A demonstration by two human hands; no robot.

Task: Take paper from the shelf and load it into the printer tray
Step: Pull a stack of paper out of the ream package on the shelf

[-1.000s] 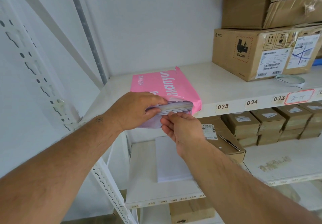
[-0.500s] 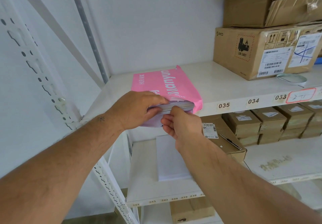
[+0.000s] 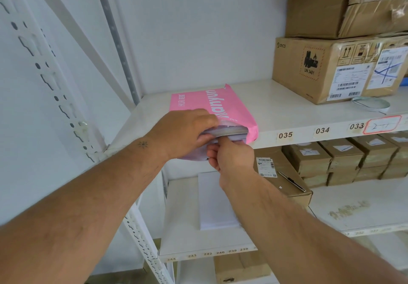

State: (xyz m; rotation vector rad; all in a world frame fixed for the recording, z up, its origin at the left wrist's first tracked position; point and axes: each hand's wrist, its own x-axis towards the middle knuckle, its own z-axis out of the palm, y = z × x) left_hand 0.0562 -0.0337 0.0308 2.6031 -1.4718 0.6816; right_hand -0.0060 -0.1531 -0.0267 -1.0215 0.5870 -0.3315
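**At the shelf edge: both hands on the opened paper pack**

On the upper shelf (image 3: 276, 109), near its front edge, lies a pink paper pack (image 3: 212, 104) with white letters on it. The near end of the pack is open, and the edge of the paper stack (image 3: 231, 131) shows there, grey-white, a little out over the shelf edge. The left hand (image 3: 183, 133) lies on top of the pack at this open end, with its fingers curled over the wrapper and the top of the stack, and its thumb is under. The right hand (image 3: 229, 157) comes from below, and its thumb and fingers pinch the front edge of the sheets. So both hands are closed on the paper, one from above and one from below.

To the right on the same shelf stand two brown cardboard boxes (image 3: 331, 67), one on the other, well apart from the pack. The shelf front carries number labels (image 3: 285, 135). On the lower shelf (image 3: 183, 228) lies a loose white paper pile (image 3: 212, 202), directly under the hands, and beside it more small boxes (image 3: 344, 157) and a pen (image 3: 291, 181) on one box.
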